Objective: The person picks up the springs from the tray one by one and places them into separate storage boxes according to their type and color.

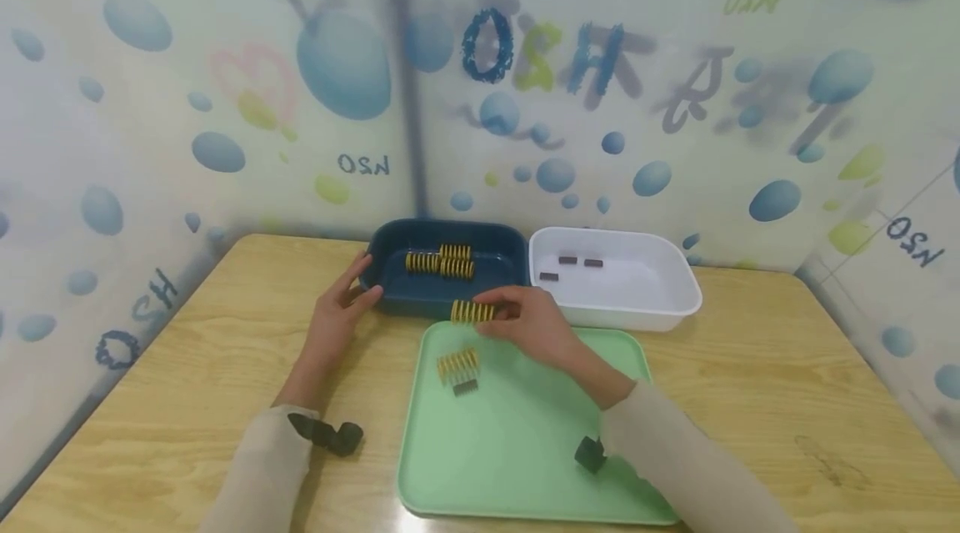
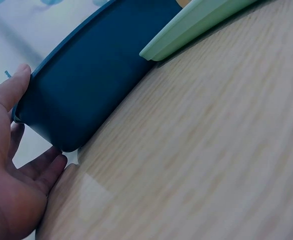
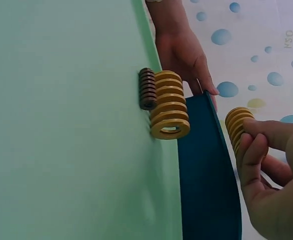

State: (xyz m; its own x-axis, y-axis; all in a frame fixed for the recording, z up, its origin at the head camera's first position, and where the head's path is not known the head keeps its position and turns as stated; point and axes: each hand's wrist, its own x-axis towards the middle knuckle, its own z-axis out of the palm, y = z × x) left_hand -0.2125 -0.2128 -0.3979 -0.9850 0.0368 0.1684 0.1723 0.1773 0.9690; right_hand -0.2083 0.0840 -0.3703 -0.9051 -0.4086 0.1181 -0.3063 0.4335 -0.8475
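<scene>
My right hand (image 1: pixel 534 323) pinches a yellow coil spring (image 1: pixel 471 312) between thumb and fingers, above the near rim of the dark blue bin (image 1: pixel 517 287). In the right wrist view, that yellow spring (image 3: pixel 239 122) is held clear of the bin's wall. My left hand (image 1: pixel 335 316) holds the bin's left end, the thumb at its near corner and fingers round the side. Inside the bin lie 3 yellow springs (image 1: pixel 441 266). On the light green tray (image 1: pixel 517 450), another yellow spring (image 1: pixel 458 365) lies beside a small dark brown spring (image 1: pixel 465 388).
A white bin (image 1: pixel 652 287) stands right of the blue one, holding 3 small dark springs (image 1: pixel 567 260). Both bins sit behind the green tray on a wooden table (image 1: pixel 772 374). Patterned cloth walls (image 1: pixel 555 124) enclose the table's back and sides.
</scene>
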